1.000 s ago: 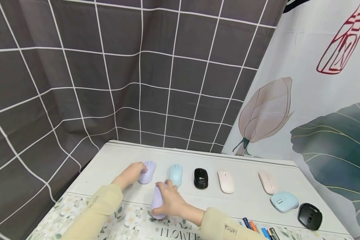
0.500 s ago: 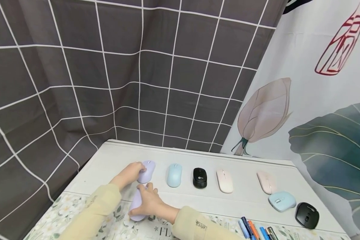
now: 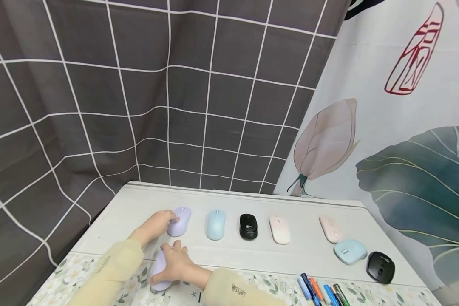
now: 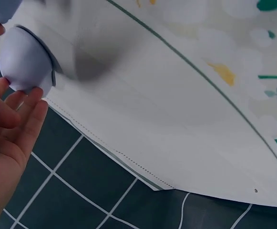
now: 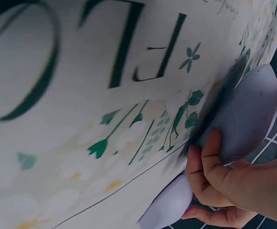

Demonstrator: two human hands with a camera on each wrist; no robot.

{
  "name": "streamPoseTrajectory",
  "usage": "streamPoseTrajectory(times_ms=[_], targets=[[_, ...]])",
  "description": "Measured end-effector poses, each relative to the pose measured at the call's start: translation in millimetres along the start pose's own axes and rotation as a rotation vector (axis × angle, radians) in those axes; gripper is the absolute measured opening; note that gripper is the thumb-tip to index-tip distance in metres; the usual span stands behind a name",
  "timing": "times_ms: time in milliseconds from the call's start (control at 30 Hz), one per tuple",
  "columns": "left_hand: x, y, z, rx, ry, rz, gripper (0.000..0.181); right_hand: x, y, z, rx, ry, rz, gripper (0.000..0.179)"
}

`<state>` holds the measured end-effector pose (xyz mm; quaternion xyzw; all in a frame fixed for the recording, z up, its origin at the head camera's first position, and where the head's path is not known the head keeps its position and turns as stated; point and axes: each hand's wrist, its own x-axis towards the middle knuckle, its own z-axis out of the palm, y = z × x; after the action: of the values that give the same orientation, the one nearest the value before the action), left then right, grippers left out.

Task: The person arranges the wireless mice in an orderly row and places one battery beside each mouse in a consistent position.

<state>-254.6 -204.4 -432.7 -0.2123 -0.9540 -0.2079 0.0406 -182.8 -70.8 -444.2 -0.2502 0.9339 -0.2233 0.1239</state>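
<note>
In the head view my left hand (image 3: 157, 224) reaches a lilac computer mouse (image 3: 180, 225) lying at the left end of a row on the white desk mat. The left wrist view has its fingers resting against one edge of that mouse (image 4: 26, 59), without wrapping round it. Closer to me, my right hand (image 3: 177, 263) grips a second lilac computer mouse (image 3: 159, 272), over the mat's flower-printed part. Thumb and fingers span this mouse (image 5: 252, 112) end to end in the right wrist view, where it is tilted with a shadow below it.
To the right in the row lie a light blue mouse (image 3: 216, 224), a black mouse (image 3: 248, 226) and a pink mouse (image 3: 279, 229). Farther right are another pink mouse (image 3: 330, 227), blue mouse (image 3: 350, 251) and black mouse (image 3: 380, 267). Several pens (image 3: 323, 291) lie at the front. A checked curtain (image 3: 229, 102) hangs behind.
My right hand has carried its lilac mouse leftward, to the near side of the other lilac mouse. My left hand stays at its mouse. The head view has shifted slightly.
</note>
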Motion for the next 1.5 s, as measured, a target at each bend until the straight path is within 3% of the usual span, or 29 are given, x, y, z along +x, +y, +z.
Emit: streamPoseTrajectory(times_ms=[433, 667, 867, 1133, 1333, 1500], targets=[[-0.6, 8.1, -0.6, -0.024, 0.001, -0.020, 0.028, -1.3, -9, 11, -0.258, 0.021, -0.011, 0.086], [1.2, 5.0, 2.2, -0.003, 0.008, -0.008, 0.028, -3.9, -8, 9, -0.344, -0.020, -0.026, 0.084], [3.1, 7.8, 2.1, -0.012, -0.003, -0.042, 0.025, -4.7, -4, 6, -0.302, -0.066, -0.007, 0.080], [2.5, 16.7, -2.6, -0.016, -0.027, -0.111, 0.025, -12.6, 12, -19, -0.254, -0.089, -0.075, 0.073], [4.6, 14.8, -2.4, -0.044, -0.020, -0.133, 0.025, -21.2, 37, -46, -0.213, -0.070, -0.082, 0.072], [5.6, 12.5, -2.3, -0.064, -0.023, -0.149, 0.026, -33.7, 71, -73, -0.110, -0.001, -0.079, 0.067]])
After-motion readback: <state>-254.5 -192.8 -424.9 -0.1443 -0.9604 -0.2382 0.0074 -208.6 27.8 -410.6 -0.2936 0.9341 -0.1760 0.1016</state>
